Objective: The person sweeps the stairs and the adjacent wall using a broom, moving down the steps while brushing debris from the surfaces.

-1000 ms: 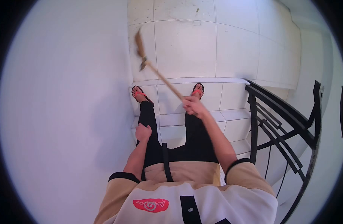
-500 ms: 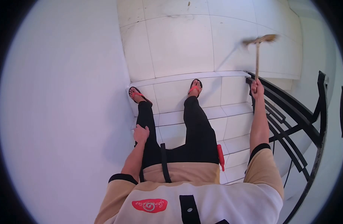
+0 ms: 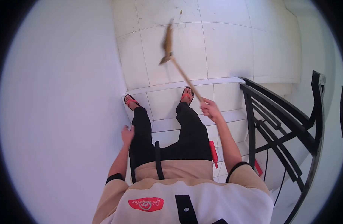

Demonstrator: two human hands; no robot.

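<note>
My right hand [image 3: 210, 109] is closed around the wooden handle of a broom [image 3: 187, 79]. The handle slants up and left from my fist. Its brown bristle head [image 3: 167, 43], slightly blurred, is over the white tiled floor [image 3: 182, 41] beyond the step edge. My left hand [image 3: 127, 134] hangs beside my left thigh, close to the white wall, with its fingers loosely apart and nothing visible in it.
I stand in flip-flops on a tiled stair [image 3: 164, 99], with more steps below. A black metal railing [image 3: 281, 127] runs along the right, and a white wall [image 3: 63, 112] along the left. Small dark specks of debris [image 3: 181, 12] lie on the upper floor.
The broom has swung from the far right to the left across the floor, my right hand moving left and nearer to me. My left hand has shifted slightly left off my thigh.
</note>
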